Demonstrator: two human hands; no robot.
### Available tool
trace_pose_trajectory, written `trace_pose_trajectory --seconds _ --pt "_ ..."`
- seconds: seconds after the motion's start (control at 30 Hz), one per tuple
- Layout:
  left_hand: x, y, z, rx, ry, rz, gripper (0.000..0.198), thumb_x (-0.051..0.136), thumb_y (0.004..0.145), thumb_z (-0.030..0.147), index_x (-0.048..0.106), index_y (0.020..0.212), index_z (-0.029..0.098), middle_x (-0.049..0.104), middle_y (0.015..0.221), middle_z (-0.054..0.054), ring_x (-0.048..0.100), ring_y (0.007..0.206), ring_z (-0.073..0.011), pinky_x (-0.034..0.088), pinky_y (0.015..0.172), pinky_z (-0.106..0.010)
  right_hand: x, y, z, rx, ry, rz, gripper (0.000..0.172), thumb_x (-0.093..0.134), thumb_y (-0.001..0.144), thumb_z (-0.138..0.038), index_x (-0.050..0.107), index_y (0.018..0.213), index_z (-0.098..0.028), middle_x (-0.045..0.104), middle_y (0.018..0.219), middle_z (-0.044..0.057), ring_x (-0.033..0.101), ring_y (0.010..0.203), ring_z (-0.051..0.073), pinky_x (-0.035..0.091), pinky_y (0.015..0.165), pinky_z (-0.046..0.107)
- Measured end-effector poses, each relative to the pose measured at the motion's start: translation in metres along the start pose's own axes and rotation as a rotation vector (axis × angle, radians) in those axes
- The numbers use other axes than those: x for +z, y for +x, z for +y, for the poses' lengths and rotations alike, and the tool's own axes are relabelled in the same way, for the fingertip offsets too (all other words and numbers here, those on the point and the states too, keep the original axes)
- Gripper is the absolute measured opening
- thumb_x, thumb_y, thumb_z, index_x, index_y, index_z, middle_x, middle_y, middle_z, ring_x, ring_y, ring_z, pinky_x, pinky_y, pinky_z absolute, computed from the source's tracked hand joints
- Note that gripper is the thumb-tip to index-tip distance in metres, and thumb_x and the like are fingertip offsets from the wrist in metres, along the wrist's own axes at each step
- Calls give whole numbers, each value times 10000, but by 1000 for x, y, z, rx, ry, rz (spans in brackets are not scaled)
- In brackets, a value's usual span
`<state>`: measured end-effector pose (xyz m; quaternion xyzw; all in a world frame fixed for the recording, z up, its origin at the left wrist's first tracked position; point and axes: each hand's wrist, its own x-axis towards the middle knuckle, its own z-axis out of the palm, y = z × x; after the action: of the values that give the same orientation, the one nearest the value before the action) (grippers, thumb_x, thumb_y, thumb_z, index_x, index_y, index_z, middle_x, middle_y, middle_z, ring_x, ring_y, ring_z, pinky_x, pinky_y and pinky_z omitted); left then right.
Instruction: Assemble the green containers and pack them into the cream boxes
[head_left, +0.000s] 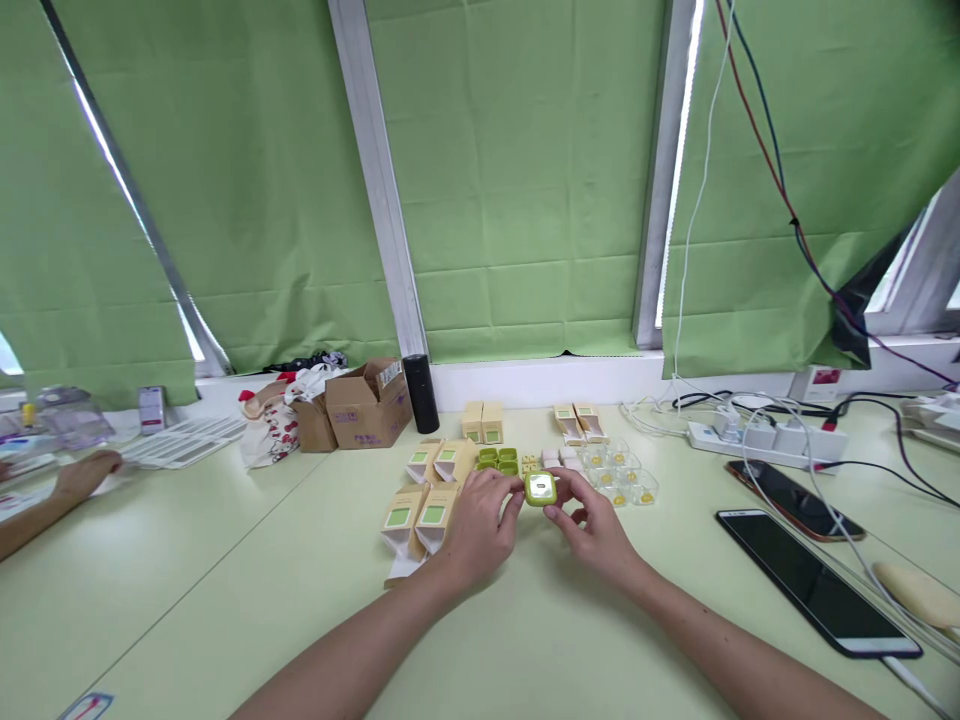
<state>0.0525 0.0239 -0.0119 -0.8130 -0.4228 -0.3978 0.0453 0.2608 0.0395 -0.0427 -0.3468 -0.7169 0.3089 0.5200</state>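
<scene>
Between my two hands is a small green square case [541, 489] with a pale, shiny face and a dark mark in its middle. My left hand [480, 520] pinches its left edge, while the fingers of my right hand [596, 525] close on its right side. Just behind it sit several green square cups [498, 460], small yellowish pieces [530, 464] and white blocks [561, 458]. Clear domed pieces with yellow centres [619, 470] lie beyond my right hand. Kraft paper boxes with green labels [435, 515] stand left of my left hand, which partly covers them.
More small boxes [482, 422] stand farther back, near a black cylinder [421, 394] and an open cardboard box [369, 405]. At right lie two phones [817, 580], cables and a power strip [772, 443]. Another person's hand [88, 474] rests at far left.
</scene>
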Motion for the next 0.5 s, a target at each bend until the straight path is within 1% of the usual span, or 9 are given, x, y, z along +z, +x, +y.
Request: trace_pose_trajectory --seconds 0.1,0.2,0.33,0.43,0.5 --pt "0 0 0 6 14 -2 178 517 1053 218 694 1074 211 733 947 -70 643 925 -259 502 818 -423 0 0 0 9 16 -4 409 636 960 -416 611 1333 -248 687 978 59 677 883 223 551 577 269" --pt "0 0 -1 21 46 -25 196 488 1056 195 683 1073 205 729 938 -70 629 910 -259 487 818 -434 1 0 3 21 38 -18 414 639 963 -422 606 1338 -250 691 1015 68 672 913 227 555 586 269" --pt "1 0 -2 55 94 -37 174 506 1030 170 672 1072 204 739 945 -77 626 921 -271 487 818 -454 2 1 8 47 113 -44 419 641 972 -438 593 1345 -254 699 1146 99 663 964 236 562 567 263" --pt "1 -1 -3 92 129 -8 152 563 995 165 660 1104 207 756 976 -91 632 1009 -314 507 846 -496 2 1 11 63 176 -56 421 651 972 -471 595 1324 -249 680 1225 113 651 991 234 570 559 257" --pt "1 -2 -3 117 153 27 218 608 961 155 645 1168 212 760 1044 -109 615 1136 -362 520 902 -548 2 1 11 72 217 -55 424 663 963 -501 604 1293 -242 674 1232 118 641 998 236 575 549 256"
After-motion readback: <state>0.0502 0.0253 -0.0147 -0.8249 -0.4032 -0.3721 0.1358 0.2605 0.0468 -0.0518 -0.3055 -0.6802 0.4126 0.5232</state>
